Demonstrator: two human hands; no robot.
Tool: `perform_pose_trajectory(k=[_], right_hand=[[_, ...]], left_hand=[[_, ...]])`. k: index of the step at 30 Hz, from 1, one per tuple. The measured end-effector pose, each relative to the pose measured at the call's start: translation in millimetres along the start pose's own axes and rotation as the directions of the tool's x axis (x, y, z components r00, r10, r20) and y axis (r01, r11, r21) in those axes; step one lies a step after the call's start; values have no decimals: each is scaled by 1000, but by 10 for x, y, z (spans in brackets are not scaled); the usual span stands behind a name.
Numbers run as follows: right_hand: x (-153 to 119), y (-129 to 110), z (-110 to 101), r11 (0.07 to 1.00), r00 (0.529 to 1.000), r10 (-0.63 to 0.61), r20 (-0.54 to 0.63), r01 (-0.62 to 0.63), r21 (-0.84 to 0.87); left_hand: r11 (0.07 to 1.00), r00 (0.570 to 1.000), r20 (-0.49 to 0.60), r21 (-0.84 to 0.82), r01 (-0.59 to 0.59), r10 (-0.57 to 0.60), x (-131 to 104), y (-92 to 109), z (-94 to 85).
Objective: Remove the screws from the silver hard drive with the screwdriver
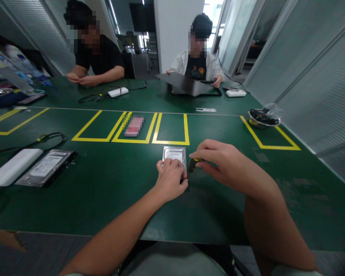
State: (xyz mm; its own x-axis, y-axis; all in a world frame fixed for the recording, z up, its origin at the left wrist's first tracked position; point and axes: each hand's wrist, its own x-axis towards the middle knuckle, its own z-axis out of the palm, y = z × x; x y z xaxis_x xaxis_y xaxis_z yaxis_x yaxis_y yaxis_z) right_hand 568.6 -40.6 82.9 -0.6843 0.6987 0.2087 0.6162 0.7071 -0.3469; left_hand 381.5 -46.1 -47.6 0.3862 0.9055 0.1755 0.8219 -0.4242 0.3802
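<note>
In front of me a small silver hard drive [174, 151] with a white label lies on the green table. My left hand [171, 180] is closed over its near half, fingers curled on the top and thumb at the right near corner, hiding that part. Just off the drive's right side, my right hand [218, 163] pinches a short black-and-yellow screwdriver [193, 164], most of it dark handle pointing down. Whether its tip touches the drive or the table cannot be made out.
To the left lie a larger hard drive [46, 168], a white power bank [15, 166] and a black cable [53, 135]. Yellow tape outlines [172, 143] mark the table; a pink phone-like object [134, 126] lies in one. A metal bowl [264, 119] stands right. Two people sit opposite, one holding a dark panel [186, 83].
</note>
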Motion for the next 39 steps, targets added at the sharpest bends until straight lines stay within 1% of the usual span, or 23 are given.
perform_pose_trajectory(k=[8, 19, 24, 32, 39], right_hand=[[-5, 2, -6, 998, 999, -48, 6, 48, 50], [-3, 8, 5, 998, 999, -34, 11, 33, 49], [-5, 13, 5, 996, 999, -46, 11, 45, 71], [7, 1, 5, 992, 998, -58, 24, 54, 117], [34, 10, 51, 998, 999, -32, 15, 31, 58]], left_hand=[[1000, 1000, -2, 20, 2, -2, 4, 3, 4], [1000, 1000, 18, 14, 10, -10, 6, 13, -4], [1000, 999, 31, 18, 16, -17, 12, 20, -17], [999, 999, 23, 32, 23, -23, 7, 37, -11], [999, 999, 21, 38, 26, -27, 6, 42, -6]])
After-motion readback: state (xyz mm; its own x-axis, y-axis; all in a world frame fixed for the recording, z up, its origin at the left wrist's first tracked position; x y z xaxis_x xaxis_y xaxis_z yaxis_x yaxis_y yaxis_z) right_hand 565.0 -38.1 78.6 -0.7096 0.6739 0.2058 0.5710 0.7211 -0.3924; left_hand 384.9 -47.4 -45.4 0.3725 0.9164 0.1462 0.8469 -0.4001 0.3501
